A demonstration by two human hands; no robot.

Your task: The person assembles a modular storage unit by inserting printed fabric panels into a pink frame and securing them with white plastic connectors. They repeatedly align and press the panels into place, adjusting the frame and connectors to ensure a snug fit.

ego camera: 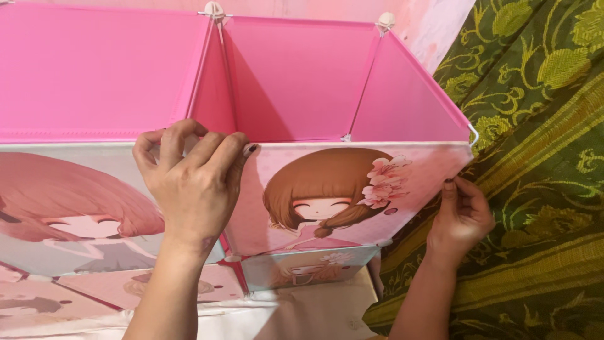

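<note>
Cabinet (296,82) centre, open top facing up. Divider (211,82) splits it into left and right compartments. Front door panel (352,195) closes right compartment; second panel (69,208) left of it. Left hand (192,182) on top edge where the two panels meet, fingers hooked over. Right hand (462,217) at door panel's right edge, below corner. Curtain (541,157) right of cabinet, behind right hand. Connectors (214,9) on rear top corners. More panels (151,286) below.
</note>
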